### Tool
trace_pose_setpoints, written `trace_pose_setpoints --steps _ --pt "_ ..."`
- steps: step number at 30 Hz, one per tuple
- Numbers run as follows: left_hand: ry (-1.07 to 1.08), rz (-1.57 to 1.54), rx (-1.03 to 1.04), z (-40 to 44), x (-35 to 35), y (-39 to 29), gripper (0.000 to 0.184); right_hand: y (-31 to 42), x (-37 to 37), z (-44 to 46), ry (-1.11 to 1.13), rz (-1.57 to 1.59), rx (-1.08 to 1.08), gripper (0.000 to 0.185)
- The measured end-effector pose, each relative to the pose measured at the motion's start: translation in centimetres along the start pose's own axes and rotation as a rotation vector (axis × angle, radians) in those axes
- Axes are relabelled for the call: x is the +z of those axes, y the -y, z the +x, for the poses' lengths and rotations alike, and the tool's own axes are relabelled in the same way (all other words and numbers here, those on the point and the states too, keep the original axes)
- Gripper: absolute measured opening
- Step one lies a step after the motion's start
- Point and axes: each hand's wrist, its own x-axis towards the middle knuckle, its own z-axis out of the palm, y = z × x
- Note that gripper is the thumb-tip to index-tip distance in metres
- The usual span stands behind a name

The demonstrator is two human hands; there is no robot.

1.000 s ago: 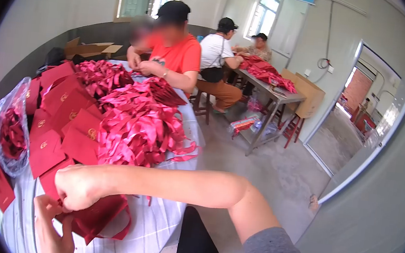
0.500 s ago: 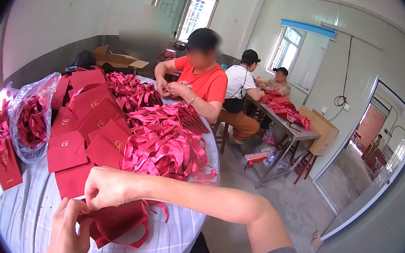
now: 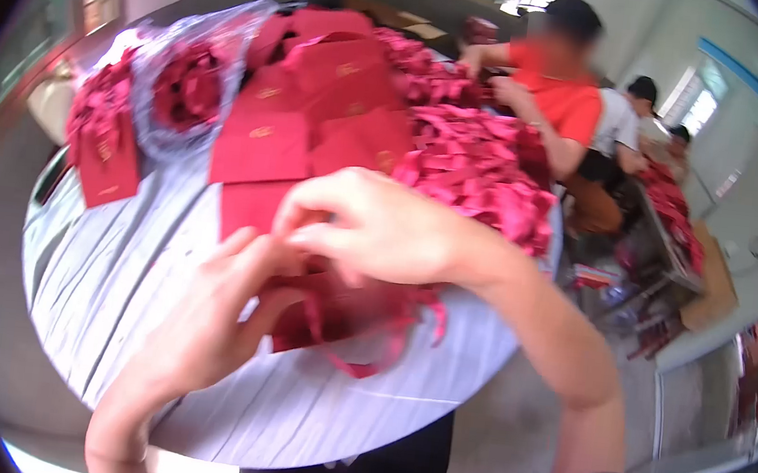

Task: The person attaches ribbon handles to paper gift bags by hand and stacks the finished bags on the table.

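A dark red paper gift bag (image 3: 343, 316) with ribbon handles lies tilted near the front of the table, partly covered by my hands. My left hand (image 3: 239, 291) grips its left end, thumb and fingers closed on it. Above the same end, my right hand (image 3: 358, 220) is pinched, fingertips meeting those of my left. Whatever small part sits between the right fingertips is hidden and blurred. A loop of red ribbon (image 3: 370, 365) hangs from the bag toward me. Flat red bags with gold lettering (image 3: 264, 146) lie just beyond my hands.
A heap of red ribbon-handled bags (image 3: 478, 168) covers the right of the round table (image 3: 239, 425). A clear plastic sack (image 3: 147, 111) of red ribbons stands left. Across from me, a person in a red shirt (image 3: 565, 94) works; others sit at a metal table (image 3: 674, 240).
My view has swung left and down, so the scene sits further right. Both hands remain together at the bag, and the right hand's fingers look less tightly curled.
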Motion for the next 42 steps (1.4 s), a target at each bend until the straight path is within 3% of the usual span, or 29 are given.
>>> trace_pose_setpoints --steps 3,4,8,9,13,16,19,25,27,42 --pt "-0.013 -0.081 0.001 -0.3 0.6 0.4 0.027 0.8 0.0 -0.3 0.008 -0.161 0.009 0.017" --pt "-0.024 -0.049 0.079 -0.1 0.7 0.6 0.028 1.1 -0.1 -0.5 -0.019 -0.135 0.052 0.017" --pt "-0.023 -0.082 0.034 -0.2 0.5 1.0 0.026 1.9 -0.2 -0.9 -0.094 -0.139 0.135 0.015" --pt "-0.029 -0.080 0.035 -0.2 0.4 0.9 0.026 1.3 0.2 -0.8 -0.111 -0.376 -0.034 0.017" --pt "-0.022 -0.035 0.065 -0.1 0.5 0.5 0.025 0.8 0.3 -0.5 -0.054 -0.469 0.023 0.020" --pt "-0.043 -0.004 0.087 -0.1 0.7 0.4 0.026 0.0 0.4 0.2 0.026 -0.425 -0.002 0.020" --pt "-0.051 0.031 0.117 -0.1 0.9 0.4 0.024 -0.2 -0.1 0.6 0.085 -0.286 0.107 0.021" --pt "-0.082 -0.038 0.060 -0.3 1.1 0.6 0.021 -0.7 0.2 0.3 0.010 -0.284 0.078 0.019" --pt "-0.033 -0.037 0.087 -0.2 0.6 0.2 0.021 -0.7 0.3 0.2 -0.051 -0.009 0.135 0.020" --pt "-0.008 0.030 0.157 -0.1 1.1 0.1 0.025 -0.7 0.4 3.8 -0.389 0.135 0.012 0.023"
